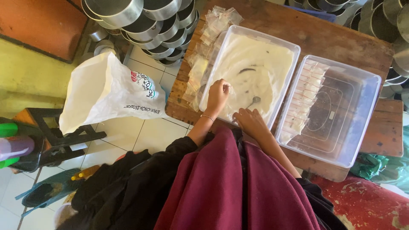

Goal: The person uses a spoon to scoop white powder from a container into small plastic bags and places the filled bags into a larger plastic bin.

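The table (315,34) is rough, worn wood, and on it sit two clear plastic tubs (370,123) with a dull sheen, one filled with matt white powder (260,64). The spoon (254,101) looks like polished metal, though it is small. The stacked pans (145,17) are shiny metal, the sack (102,91) crinkled white plastic.

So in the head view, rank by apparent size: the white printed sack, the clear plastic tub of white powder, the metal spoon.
1. Clear plastic tub of white powder and white printed sack: they look similar, and the sack may sit lower, so I won't rank them.
2. Metal spoon, smallest.
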